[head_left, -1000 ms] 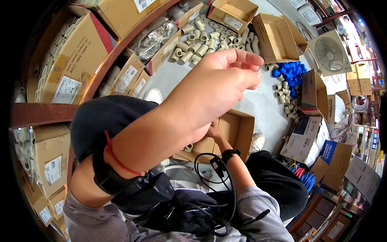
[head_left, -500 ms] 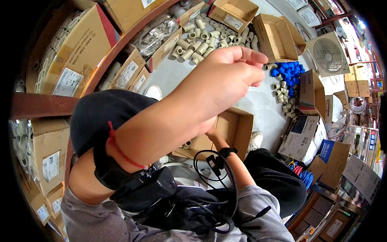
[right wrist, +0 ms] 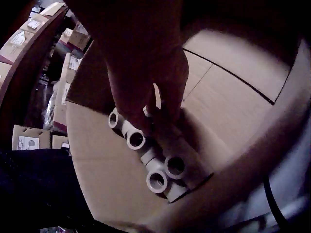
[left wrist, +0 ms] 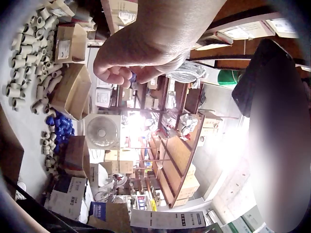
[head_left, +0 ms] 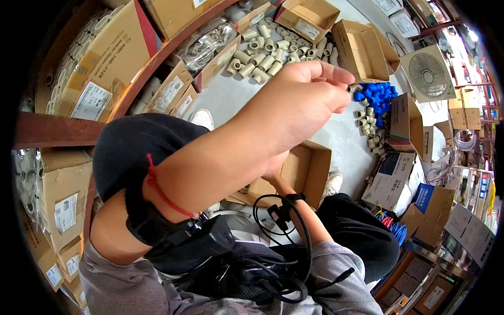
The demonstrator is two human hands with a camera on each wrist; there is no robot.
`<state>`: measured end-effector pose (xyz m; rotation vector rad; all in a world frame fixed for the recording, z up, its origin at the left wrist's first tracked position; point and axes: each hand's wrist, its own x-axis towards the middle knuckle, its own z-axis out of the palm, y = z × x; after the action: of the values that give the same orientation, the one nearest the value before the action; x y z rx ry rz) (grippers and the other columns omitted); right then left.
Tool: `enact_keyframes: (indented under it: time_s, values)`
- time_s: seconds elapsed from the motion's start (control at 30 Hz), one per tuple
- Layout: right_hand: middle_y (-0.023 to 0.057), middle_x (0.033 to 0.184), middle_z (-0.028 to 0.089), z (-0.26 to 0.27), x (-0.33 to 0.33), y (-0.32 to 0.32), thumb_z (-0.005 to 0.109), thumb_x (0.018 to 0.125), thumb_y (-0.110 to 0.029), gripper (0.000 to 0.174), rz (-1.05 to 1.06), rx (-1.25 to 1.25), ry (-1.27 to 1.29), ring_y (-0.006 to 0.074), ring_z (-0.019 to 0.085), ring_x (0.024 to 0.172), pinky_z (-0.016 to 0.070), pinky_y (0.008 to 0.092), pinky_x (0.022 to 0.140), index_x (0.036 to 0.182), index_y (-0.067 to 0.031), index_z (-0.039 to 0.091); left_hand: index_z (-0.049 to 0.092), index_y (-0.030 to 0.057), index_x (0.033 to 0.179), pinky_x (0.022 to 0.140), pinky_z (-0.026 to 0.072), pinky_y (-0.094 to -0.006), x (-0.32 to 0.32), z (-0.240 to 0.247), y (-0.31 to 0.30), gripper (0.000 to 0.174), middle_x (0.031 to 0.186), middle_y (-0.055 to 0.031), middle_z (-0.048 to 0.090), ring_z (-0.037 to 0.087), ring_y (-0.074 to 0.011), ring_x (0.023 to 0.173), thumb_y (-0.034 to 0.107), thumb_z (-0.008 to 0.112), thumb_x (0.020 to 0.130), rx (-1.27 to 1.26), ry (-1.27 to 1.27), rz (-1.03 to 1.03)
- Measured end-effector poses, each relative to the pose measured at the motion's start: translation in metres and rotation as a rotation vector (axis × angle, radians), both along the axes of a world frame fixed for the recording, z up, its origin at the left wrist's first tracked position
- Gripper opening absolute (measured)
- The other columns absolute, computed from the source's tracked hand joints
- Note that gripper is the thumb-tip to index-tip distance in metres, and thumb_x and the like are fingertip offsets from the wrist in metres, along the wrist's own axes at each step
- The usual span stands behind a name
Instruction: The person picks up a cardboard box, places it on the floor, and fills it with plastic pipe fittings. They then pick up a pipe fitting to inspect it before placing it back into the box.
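Head view: the left hand (head_left: 310, 102) is raised, its fingers loosely curled and its thumb near the fingertips. Below it, the right hand (right wrist: 146, 73) reaches down into an open carton (head_left: 316, 170), which sits between the person's legs. In the right wrist view, its fingers point down and touch grey fittings (right wrist: 152, 163) that lie inside against one another, round openings showing; shadow hides the fingertips, so I cannot tell whether they pinch one.

Ahead of the hands, on the grey floor (head_left: 333, 139), lie many loose pale fittings (head_left: 261, 62). Ahead and to the right are a pile of blue fittings (head_left: 379, 97) and, just beside it, a smaller pale cluster (head_left: 371, 126). Beyond these stand two open boxes (head_left: 361, 50) and a box-shaped fan (head_left: 429, 73). Left of the hands, labelled cartons (head_left: 97, 86) hold more pale pieces.
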<state>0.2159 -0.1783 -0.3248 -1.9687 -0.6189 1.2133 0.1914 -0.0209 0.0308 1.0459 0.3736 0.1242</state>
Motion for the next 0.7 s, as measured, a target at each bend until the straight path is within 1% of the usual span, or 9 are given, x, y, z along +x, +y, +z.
enact_keyframes:
  time_s: [0.1, 0.17, 0.3, 0.4, 0.5, 0.53, 0.6, 0.7]
  values:
    - [0.0076, 0.070, 0.054, 0.003, -0.003, 0.002, 0.068, 0.051, -0.017, 0.032, 0.054, 0.015, -0.076, 0.0163, 0.052, 0.064, 0.0421, 0.0264, 0.059, 0.073, -0.0013, 0.051, 0.050, 0.0016, 0.086, 0.072, 0.0330, -0.0226, 0.001, 0.005, -0.004, 0.021, 0.076, -0.0035, 0.049, 0.044, -0.0104, 0.074, 0.007, 0.050, 0.066, -0.065, 0.021, 0.093]
    - [0.0089, 0.070, 0.054, -0.002, -0.006, 0.004, 0.068, 0.051, -0.018, 0.033, 0.063, -0.011, -0.134, 0.0180, 0.052, 0.066, 0.0423, 0.0272, 0.061, 0.074, -0.0010, 0.051, 0.050, 0.0016, 0.086, 0.072, 0.0331, -0.0226, 0.001, 0.005, -0.004, 0.021, 0.076, -0.0035, 0.049, 0.044, -0.0103, 0.074, 0.007, 0.050, 0.066, -0.072, 0.027, 0.094]
    - [0.0111, 0.071, 0.055, 0.007, -0.011, 0.009, 0.067, 0.052, -0.020, 0.034, 0.065, -0.111, -0.232, 0.0203, 0.053, 0.067, 0.0423, 0.0288, 0.061, 0.074, -0.0008, 0.050, 0.049, 0.0015, 0.086, 0.072, 0.0331, -0.0225, 0.001, 0.005, -0.005, 0.021, 0.076, -0.0034, 0.049, 0.044, -0.0103, 0.073, 0.007, 0.049, 0.066, -0.091, 0.026, 0.102]
    - [0.0126, 0.072, 0.054, 0.011, -0.011, 0.009, 0.068, 0.052, -0.020, 0.035, 0.082, -0.089, -0.253, 0.0209, 0.053, 0.067, 0.0419, 0.0300, 0.060, 0.075, -0.0008, 0.049, 0.049, 0.0014, 0.086, 0.072, 0.0333, -0.0225, 0.000, 0.005, -0.004, 0.021, 0.075, -0.0034, 0.049, 0.044, -0.0102, 0.072, 0.006, 0.049, 0.066, -0.100, 0.033, 0.096]
    - [0.0140, 0.070, 0.053, 0.008, -0.007, 0.008, 0.068, 0.053, -0.021, 0.042, 0.051, -0.069, -0.160, 0.0223, 0.053, 0.067, 0.0416, 0.0309, 0.059, 0.081, -0.0009, 0.045, 0.050, 0.0018, 0.085, 0.071, 0.0332, -0.0224, 0.000, 0.005, -0.004, 0.020, 0.075, -0.0034, 0.049, 0.044, -0.0101, 0.072, 0.006, 0.049, 0.066, -0.070, 0.036, 0.095]
    - [0.0144, 0.070, 0.053, 0.010, -0.005, 0.009, 0.068, 0.053, -0.021, 0.044, 0.007, -0.060, -0.151, 0.0228, 0.053, 0.066, 0.0416, 0.0308, 0.058, 0.084, -0.0012, 0.044, 0.050, 0.0020, 0.085, 0.072, 0.0331, -0.0225, -0.001, 0.005, -0.004, 0.020, 0.075, -0.0034, 0.049, 0.044, -0.0101, 0.072, 0.006, 0.049, 0.066, -0.073, 0.034, 0.094]
    - [0.0152, 0.071, 0.052, 0.031, -0.004, 0.013, 0.066, 0.055, -0.021, 0.048, -0.082, -0.044, -0.131, 0.0238, 0.053, 0.065, 0.0416, 0.0305, 0.057, 0.091, -0.0018, 0.041, 0.050, 0.0022, 0.085, 0.072, 0.0329, -0.0226, -0.001, 0.005, -0.003, 0.019, 0.075, -0.0035, 0.049, 0.044, -0.0101, 0.072, 0.007, 0.049, 0.066, -0.079, 0.031, 0.091]
    - [0.0163, 0.076, 0.051, 0.045, 0.000, 0.019, 0.064, 0.058, -0.020, 0.055, -0.086, 0.148, -0.374, 0.0243, 0.054, 0.062, 0.0422, 0.0299, 0.055, 0.103, -0.0026, 0.036, 0.050, 0.0023, 0.086, 0.073, 0.0329, -0.0226, -0.002, 0.005, -0.003, 0.020, 0.075, -0.0035, 0.049, 0.044, -0.0101, 0.073, 0.008, 0.049, 0.067, -0.073, 0.053, 0.094]
